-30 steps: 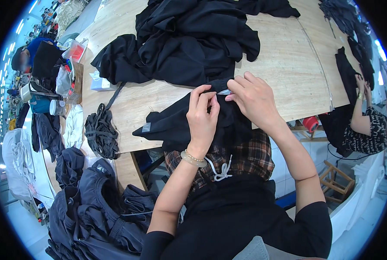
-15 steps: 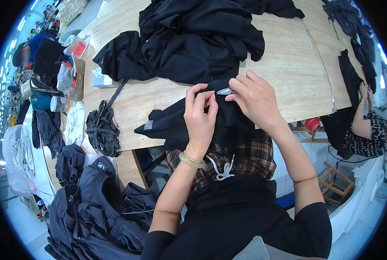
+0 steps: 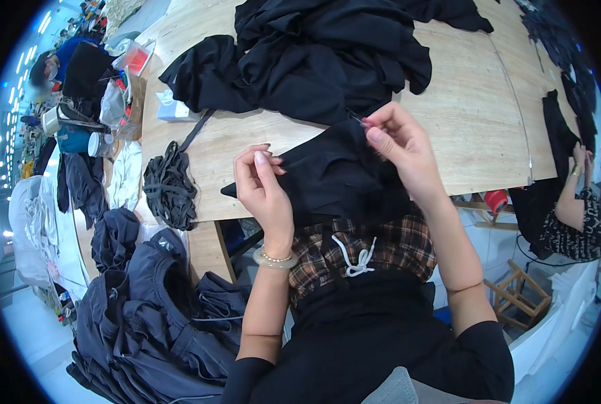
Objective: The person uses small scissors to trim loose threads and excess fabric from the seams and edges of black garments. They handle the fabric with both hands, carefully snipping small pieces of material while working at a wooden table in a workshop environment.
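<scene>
A black garment (image 3: 334, 168) lies over the table's near edge and reaches my lap. Above its left part is my left hand (image 3: 263, 182), its fingers curled in toward the thumb; whatever they may hold is too small to make out. My right hand (image 3: 405, 151) is closed round small thread snips (image 3: 360, 121), whose pointed metal tip shows past the fingertips at the garment's far edge. The grip hides most of the snips. Just beyond lies a large heap of black fabric (image 3: 321, 60).
Black straps (image 3: 170, 188) lie bundled on the wooden table (image 3: 462, 121), left of the garment. A tissue box (image 3: 176, 108) stands behind them. Dark garments (image 3: 145, 316) are piled at lower left. On the right, another person's arm (image 3: 571, 195) handles black cloth near a wooden stool (image 3: 519, 293).
My left hand has moved left and nearer to me, away from the right hand. The right hand has risen slightly with the snips. The whole view has shifted a little.
</scene>
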The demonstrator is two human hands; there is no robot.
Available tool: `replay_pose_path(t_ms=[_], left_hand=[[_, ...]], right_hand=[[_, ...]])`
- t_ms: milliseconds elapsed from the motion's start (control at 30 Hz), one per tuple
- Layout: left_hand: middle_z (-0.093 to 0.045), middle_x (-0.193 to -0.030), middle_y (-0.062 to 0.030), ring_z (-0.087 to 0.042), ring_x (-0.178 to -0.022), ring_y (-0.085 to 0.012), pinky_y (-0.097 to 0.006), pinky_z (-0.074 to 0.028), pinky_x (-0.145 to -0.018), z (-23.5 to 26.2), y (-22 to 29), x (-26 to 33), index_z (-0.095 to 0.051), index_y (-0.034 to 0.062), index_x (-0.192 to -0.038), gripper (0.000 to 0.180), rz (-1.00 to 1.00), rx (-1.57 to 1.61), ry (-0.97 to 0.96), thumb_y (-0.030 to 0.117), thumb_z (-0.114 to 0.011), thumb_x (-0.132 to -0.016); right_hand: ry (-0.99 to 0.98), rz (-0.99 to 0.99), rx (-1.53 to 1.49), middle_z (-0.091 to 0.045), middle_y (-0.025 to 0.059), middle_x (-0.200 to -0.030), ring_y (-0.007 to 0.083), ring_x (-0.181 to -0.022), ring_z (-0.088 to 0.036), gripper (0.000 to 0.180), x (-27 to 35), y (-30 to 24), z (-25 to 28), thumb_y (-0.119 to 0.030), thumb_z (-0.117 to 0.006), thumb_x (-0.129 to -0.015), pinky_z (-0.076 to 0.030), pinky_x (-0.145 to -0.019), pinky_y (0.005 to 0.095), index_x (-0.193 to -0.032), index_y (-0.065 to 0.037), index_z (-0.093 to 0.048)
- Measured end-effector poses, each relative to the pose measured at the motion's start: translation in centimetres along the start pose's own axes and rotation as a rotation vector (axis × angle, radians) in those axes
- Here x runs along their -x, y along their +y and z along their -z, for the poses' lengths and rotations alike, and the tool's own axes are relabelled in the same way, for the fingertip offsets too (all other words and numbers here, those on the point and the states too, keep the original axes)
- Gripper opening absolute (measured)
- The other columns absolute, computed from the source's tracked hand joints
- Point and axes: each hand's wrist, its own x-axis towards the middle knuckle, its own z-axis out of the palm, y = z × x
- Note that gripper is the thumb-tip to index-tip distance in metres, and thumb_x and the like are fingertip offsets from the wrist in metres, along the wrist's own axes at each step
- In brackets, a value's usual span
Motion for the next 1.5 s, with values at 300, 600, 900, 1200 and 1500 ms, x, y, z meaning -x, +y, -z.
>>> replay_pose_path(t_ms=[300,600,900,1200,1500], left_hand=[[-0.063,-0.107,-0.0101,-0.066,-0.096,-0.0215,-0.030,-0.054,-0.085,3.0,-6.6,3.7,-0.066,-0.0015,-0.107,0.019,0.008,-0.342,-0.497,-0.003,-0.066,-0.089],[-0.062,-0.098,-0.0070,-0.062,-0.086,-0.0227,-0.034,-0.050,-0.079,0.8,-5.4,4.1,-0.075,0.0042,-0.097,0.018,-0.102,-0.527,-0.460,0.006,-0.078,-0.079],[-0.064,-0.091,-0.0095,-0.061,-0.086,-0.0290,-0.040,-0.049,-0.073,0.6,-6.4,3.7,-0.063,0.0004,-0.089,0.006,-0.073,-0.537,-0.394,0.005,-0.067,-0.088],[-0.065,-0.087,-0.0097,-0.064,-0.083,-0.0262,-0.035,-0.050,-0.075,0.7,-4.6,3.2,-0.068,0.0007,-0.090,0.008,-0.145,-0.459,-0.457,0.003,-0.073,-0.083],[-0.061,-0.083,-0.0140,-0.061,-0.077,-0.0309,-0.037,-0.048,-0.071,0.4,-5.9,3.6,-0.061,-0.0031,-0.090,0.009,-0.104,-0.471,-0.352,0.004,-0.065,-0.092]], right_hand=[[0.002,-0.182,-0.194,-0.065,0.0018,-0.094,0.0081,-0.092,-0.061,0.017,-1.2,11.5,0.3,-0.019,-0.066,-0.099,-0.047,-0.089,0.0234,-0.099,-0.003,-0.061],[-0.012,-0.170,-0.164,-0.064,0.0011,-0.096,0.0077,-0.094,-0.060,0.017,-0.8,11.5,-0.3,-0.020,-0.067,-0.098,-0.046,-0.090,0.0229,-0.100,-0.004,-0.060],[-0.076,-0.033,0.279,-0.064,0.0020,-0.094,0.0114,-0.089,-0.061,0.025,-0.9,7.2,-0.6,-0.020,-0.075,-0.088,-0.048,-0.080,0.0254,-0.102,-0.003,-0.064],[-0.109,-0.078,0.466,-0.066,0.0088,-0.094,0.0220,-0.088,-0.063,0.028,-0.8,5.8,-0.6,-0.025,-0.074,-0.087,-0.049,-0.077,0.0323,-0.101,-0.003,-0.064],[-0.187,0.142,0.901,-0.064,0.0057,-0.083,0.0259,-0.086,-0.060,0.026,-0.7,5.9,-1.6,-0.027,-0.076,-0.081,-0.048,-0.076,0.0385,-0.090,-0.005,-0.067]])
